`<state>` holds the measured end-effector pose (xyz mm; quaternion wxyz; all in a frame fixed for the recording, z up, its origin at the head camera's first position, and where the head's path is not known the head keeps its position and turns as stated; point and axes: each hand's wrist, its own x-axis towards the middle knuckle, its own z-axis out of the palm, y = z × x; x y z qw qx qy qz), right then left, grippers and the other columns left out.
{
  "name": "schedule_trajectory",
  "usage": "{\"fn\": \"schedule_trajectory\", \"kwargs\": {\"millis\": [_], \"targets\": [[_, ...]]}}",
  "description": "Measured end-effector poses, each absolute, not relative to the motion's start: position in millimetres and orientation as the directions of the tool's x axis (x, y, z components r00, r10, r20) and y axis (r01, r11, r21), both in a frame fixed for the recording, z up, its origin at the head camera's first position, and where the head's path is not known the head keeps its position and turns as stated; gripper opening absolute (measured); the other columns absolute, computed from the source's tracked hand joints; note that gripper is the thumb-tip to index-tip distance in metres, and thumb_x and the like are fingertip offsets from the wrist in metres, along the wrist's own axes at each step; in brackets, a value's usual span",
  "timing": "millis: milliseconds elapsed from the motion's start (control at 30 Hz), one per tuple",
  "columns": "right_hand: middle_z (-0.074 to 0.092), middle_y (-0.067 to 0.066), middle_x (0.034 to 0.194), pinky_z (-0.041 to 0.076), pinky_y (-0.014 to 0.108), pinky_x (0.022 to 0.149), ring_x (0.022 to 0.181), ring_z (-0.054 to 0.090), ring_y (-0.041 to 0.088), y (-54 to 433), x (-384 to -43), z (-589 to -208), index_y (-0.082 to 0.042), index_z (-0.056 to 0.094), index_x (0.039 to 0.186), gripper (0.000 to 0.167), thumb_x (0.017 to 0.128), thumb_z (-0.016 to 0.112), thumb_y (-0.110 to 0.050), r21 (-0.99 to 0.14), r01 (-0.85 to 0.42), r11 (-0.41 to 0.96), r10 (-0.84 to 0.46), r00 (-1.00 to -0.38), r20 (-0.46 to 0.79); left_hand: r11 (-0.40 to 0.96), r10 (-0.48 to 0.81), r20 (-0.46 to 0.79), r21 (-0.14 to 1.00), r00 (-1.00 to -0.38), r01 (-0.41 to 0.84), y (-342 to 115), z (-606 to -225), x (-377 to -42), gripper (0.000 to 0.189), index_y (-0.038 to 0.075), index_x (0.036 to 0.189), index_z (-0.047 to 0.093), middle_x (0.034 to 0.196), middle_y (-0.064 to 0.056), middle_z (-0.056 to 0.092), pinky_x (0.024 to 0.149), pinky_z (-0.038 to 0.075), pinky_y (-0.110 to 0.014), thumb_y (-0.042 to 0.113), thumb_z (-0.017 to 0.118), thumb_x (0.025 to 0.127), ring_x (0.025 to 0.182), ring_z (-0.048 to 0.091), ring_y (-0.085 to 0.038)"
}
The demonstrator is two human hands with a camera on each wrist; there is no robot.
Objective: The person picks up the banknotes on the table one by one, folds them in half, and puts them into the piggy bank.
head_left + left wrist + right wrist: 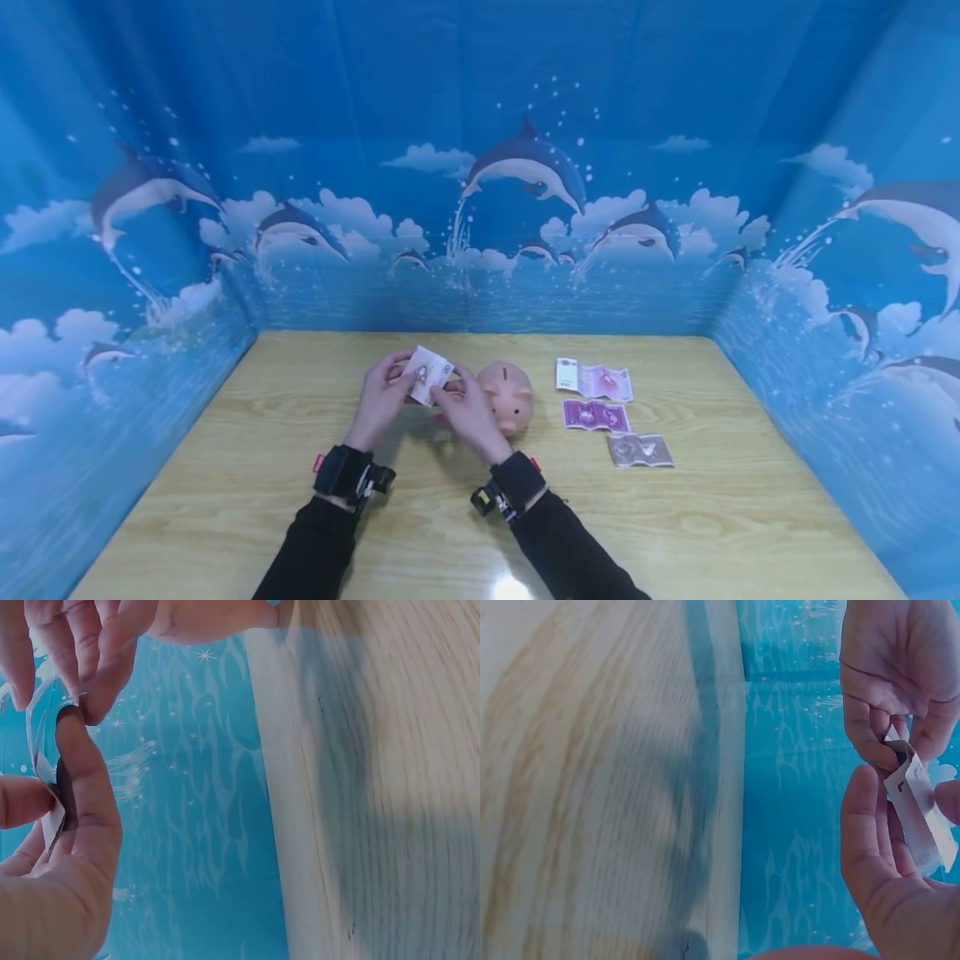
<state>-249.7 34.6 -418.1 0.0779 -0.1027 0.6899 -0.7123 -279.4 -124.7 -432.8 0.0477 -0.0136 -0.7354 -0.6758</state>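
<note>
A pale, partly folded banknote (427,377) is held up between both hands over the table. My left hand (378,407) pinches its left side between thumb and fingers. On the opposite side my right hand (472,415) pinches it as well. From the left wrist, the banknote (46,761) shows edge-on and bent between the fingers. The right wrist view shows a fold in the banknote (913,799). Just beyond my right hand stands a pink piggy bank (513,398), a dark slot on top, its left side partly hidden by that hand.
Right of the piggy bank lie three creased banknotes: a pink-and-white one (600,382) farthest back, a purple one (596,415) in the middle, a grey one (640,450) nearest. Blue dolphin-print curtains (480,283) enclose the wooden table (247,467) at the back and sides.
</note>
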Motion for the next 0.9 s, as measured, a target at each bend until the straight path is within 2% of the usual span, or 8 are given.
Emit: {"fn": "schedule_trajectory", "kwargs": {"millis": [367,433,533,633,767,900], "targets": [[0.059,0.026,0.116,0.058,0.051,0.084,0.103,0.062,0.045,34.1,-248.3,-415.4,0.003,0.03,0.149,0.059,0.098,0.057,-0.007,-0.997,-0.042,-0.059,-0.241,-0.969,0.055,0.116,-0.049,0.087,0.99,-0.995,0.081,-124.2,-430.5,-277.8,0.038,0.0,0.134,0.052,0.117,-0.028,0.063,0.074,0.061,-0.038,0.0,0.052,0.096,0.082,0.066,-0.016],[0.059,0.025,0.115,0.058,0.051,0.084,0.095,0.065,0.037,34.1,-248.8,-415.6,0.003,0.03,0.149,0.059,0.097,0.057,-0.006,-0.997,-0.045,-0.057,-0.24,-0.969,0.058,0.126,-0.054,0.087,0.989,-0.995,0.08,-124.2,-430.7,-278.0,0.038,0.0,0.134,0.053,0.115,-0.027,0.064,0.071,0.06,-0.034,-0.001,0.053,0.096,0.081,0.065,-0.016],[0.059,0.025,0.113,0.058,0.053,0.084,0.084,0.066,0.018,34.4,-249.6,-416.1,0.004,0.032,0.148,0.058,0.096,0.058,-0.004,-0.997,-0.058,-0.059,-0.234,-0.97,0.07,0.127,-0.053,0.09,0.988,-0.995,0.083,-123.7,-431.3,-279.0,0.038,-0.001,0.133,0.053,0.114,-0.028,0.064,0.067,0.058,-0.027,-0.001,0.054,0.095,0.079,0.065,-0.016],[0.059,0.023,0.108,0.059,0.052,0.081,0.077,0.063,0.01,34.6,-249.8,-416.9,0.005,0.036,0.145,0.055,0.095,0.058,-0.002,-0.996,-0.069,-0.061,-0.226,-0.971,0.081,0.126,-0.048,0.084,0.989,-0.995,0.077,-123.3,-431.8,-279.4,0.037,-0.001,0.132,0.054,0.113,-0.027,0.064,0.066,0.057,-0.025,0.0,0.054,0.095,0.079,0.064,-0.015],[0.058,0.018,0.102,0.06,0.05,0.078,0.078,0.063,0.015,34.9,-249.3,-417.3,0.006,0.044,0.138,0.046,0.095,0.058,0.001,-0.995,-0.084,-0.062,-0.212,-0.973,0.095,0.126,-0.045,0.077,0.99,-0.996,0.071,-124.3,-432.6,-279.6,0.033,0.0,0.13,0.056,0.112,-0.025,0.065,0.066,0.058,-0.026,0.009,0.055,0.099,0.079,0.064,-0.015],[0.059,0.019,0.101,0.059,0.053,0.076,0.087,0.066,0.032,35.3,-247.9,-416.5,0.009,0.05,0.131,0.038,0.094,0.058,0.003,-0.991,-0.123,-0.06,-0.191,-0.973,0.133,0.125,-0.034,0.094,0.988,-0.995,0.089,-126.5,-432.1,-278.2,0.034,0.002,0.128,0.059,0.112,-0.024,0.066,0.067,0.058,-0.028,0.021,0.058,0.1,0.082,0.065,-0.016]]}}
